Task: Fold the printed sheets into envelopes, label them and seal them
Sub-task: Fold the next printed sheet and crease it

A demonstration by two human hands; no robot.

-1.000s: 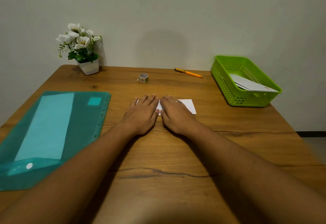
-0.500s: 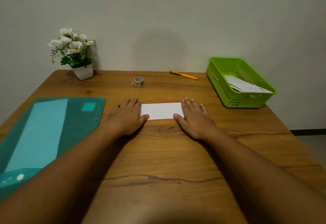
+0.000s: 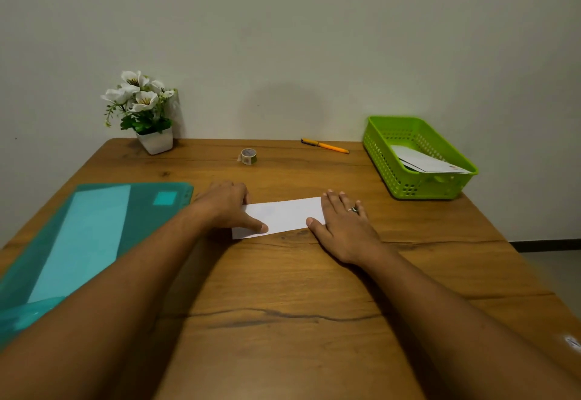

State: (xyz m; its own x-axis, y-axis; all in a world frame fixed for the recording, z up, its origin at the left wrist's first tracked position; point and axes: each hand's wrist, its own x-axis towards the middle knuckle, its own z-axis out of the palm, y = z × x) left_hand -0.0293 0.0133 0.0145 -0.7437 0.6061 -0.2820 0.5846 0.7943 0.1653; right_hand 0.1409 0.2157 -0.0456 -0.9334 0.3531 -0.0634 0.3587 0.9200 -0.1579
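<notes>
Step in hand: folding. The sheet [image 3: 284, 215] lies on the worktop [image 3: 283, 280] between the two hands, already brought down to a long narrow strip, and the hands appear to be flattening its creases.

Left hand [image 3: 224, 207]: on the strip's left end, thumb laid across the near edge, fingers bent over the far edge. Whether they press or have caught the edge cannot be told. Right hand [image 3: 344, 228]: flat and spread, ring on one finger, thumb and palm edge bearing on the strip's right end and gripping nothing.

Condition of the sheet: white, plain on the face showing, any print too faint to read. It sits slightly askew, its left end nearer the person. The edges look even.

Next move, in my judgement: the remaining folds to close it into an envelope, one hand pinning while the other turns an end. Labelling and sealing then follow. The pen [image 3: 325, 145] and the tape roll [image 3: 249, 156] wait beyond the hands, both untouched.

The basket [image 3: 408, 185], beyond the right hand, holds white paper pieces — probably finished envelopes.
</notes>
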